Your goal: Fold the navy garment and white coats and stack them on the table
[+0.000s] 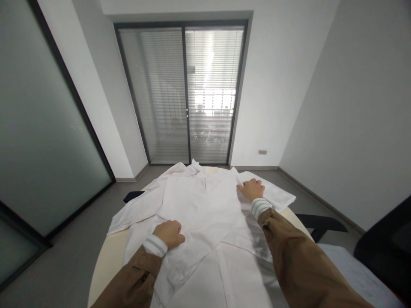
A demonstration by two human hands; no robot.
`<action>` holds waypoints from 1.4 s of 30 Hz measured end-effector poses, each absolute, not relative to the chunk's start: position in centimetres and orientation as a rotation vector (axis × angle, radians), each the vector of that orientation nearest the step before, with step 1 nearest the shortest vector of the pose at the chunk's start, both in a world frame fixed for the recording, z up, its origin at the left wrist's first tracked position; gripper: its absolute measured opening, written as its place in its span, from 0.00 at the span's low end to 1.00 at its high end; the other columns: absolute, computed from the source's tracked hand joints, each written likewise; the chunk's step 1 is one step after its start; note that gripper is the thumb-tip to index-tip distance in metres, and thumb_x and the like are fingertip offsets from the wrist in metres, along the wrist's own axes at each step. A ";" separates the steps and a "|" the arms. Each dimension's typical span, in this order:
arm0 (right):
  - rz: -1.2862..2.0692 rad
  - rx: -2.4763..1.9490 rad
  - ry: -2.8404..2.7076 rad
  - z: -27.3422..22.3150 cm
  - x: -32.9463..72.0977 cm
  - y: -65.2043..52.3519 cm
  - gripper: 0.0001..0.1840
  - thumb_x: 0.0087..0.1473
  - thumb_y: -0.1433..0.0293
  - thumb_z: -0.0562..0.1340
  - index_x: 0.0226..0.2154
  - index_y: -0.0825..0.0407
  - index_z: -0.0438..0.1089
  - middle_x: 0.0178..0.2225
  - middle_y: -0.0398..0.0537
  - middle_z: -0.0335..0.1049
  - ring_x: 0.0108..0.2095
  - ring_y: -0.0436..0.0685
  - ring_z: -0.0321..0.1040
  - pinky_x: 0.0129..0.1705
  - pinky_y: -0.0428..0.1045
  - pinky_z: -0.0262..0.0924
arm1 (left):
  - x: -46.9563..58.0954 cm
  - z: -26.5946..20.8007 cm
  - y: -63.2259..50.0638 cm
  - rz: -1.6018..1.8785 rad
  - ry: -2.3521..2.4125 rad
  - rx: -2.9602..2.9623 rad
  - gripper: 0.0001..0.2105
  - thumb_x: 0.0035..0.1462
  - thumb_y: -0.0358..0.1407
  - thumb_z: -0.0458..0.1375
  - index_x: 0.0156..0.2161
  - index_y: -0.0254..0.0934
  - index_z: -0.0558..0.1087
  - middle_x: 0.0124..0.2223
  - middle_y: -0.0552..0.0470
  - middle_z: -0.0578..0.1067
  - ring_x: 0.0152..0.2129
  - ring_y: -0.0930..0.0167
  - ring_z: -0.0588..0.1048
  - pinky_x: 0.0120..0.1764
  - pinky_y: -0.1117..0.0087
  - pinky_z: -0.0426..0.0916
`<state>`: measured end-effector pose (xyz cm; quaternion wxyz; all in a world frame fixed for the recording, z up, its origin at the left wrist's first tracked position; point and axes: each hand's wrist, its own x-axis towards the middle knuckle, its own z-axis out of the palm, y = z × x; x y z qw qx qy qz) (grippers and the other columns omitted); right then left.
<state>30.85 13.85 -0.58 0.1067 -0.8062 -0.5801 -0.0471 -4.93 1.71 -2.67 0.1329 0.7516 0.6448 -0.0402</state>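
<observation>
A white short-sleeved shirt [192,201] lies spread out in front of me, wrinkled, with its collar and sleeves toward the far side. My left hand [169,234] rests on the near left part of the cloth, fingers curled in and closed on the fabric. Farther away, my right hand [252,189] touches the shirt near the base of its right sleeve [272,190], thumb held apart from the fingers. Nearer to me, more white cloth [205,278] with a seam line lies beneath a folded edge.
Under the cloth is a round, pale table [107,256]. A dark chair [385,248] stands at the right, with a pale, patterned item [356,273] beside it. Something dark [133,196] shows past the left table edge. Glass doors with blinds [186,94] stand beyond.
</observation>
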 end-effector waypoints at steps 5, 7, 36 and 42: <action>-0.339 -2.321 -1.704 -1.4 30.3 13.9 0.25 0.59 0.52 0.56 0.45 0.54 0.77 0.53 0.63 0.62 0.54 0.71 0.55 0.52 0.61 0.51 | -5.1 -1.9 1.4 -0.194 1.854 2.168 0.06 0.46 0.37 0.57 0.28 0.39 0.75 0.36 0.43 0.80 0.37 0.56 0.78 0.36 0.62 0.68; -0.370 -2.292 -1.738 -1.8 30.3 14.0 0.25 0.59 0.53 0.56 0.45 0.54 0.76 0.55 0.62 0.61 0.55 0.70 0.54 0.53 0.61 0.50 | -5.2 -1.7 1.4 -0.211 1.852 2.156 0.06 0.46 0.37 0.57 0.29 0.40 0.75 0.37 0.44 0.80 0.37 0.57 0.78 0.37 0.62 0.68; 0.141 -2.125 -1.607 -1.4 35.0 16.9 0.27 0.60 0.61 0.57 0.58 0.56 0.55 0.39 0.60 0.76 0.40 0.63 0.73 0.39 0.50 0.58 | -5.3 -3.3 2.3 -0.047 1.841 2.259 0.10 0.55 0.38 0.51 0.33 0.38 0.74 0.39 0.41 0.79 0.39 0.58 0.78 0.38 0.63 0.67; 0.187 -2.048 -1.649 -1.5 35.1 17.3 0.17 0.58 0.56 0.58 0.44 0.49 0.66 0.34 0.50 0.76 0.35 0.59 0.72 0.36 0.48 0.58 | -5.3 -3.1 2.1 -0.086 1.824 2.288 0.11 0.52 0.39 0.51 0.30 0.38 0.74 0.38 0.41 0.80 0.38 0.57 0.78 0.37 0.62 0.67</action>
